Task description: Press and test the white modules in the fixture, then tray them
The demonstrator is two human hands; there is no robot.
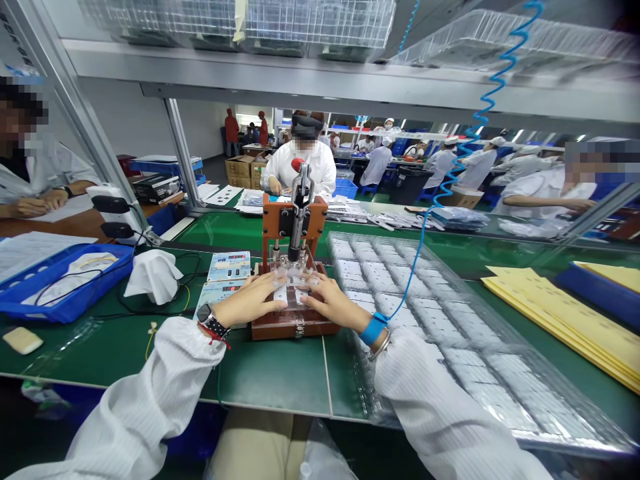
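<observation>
A brown toggle press [295,223] with a red-tipped lever stands at the middle of the bench, its clamp head above a clear block. At its base lies a white flat part [281,294]. My left hand [255,297] grips the part's left side, thumb at the near edge and fingers reaching forward. On the right side, my right hand [331,301] holds it the same way, with a blue wrist strap [374,328] on that arm. Some fingertips are hidden by the clear block.
Right of the press sits a large clear tray [357,373] of white flat parts. A coiled blue cord [420,247] hangs to my wrist. Two meters with displays [229,265], a white cloth [153,277] and a blue bin [107,283] are left. Yellow sheets [565,313] lie far right. Co-workers sit around.
</observation>
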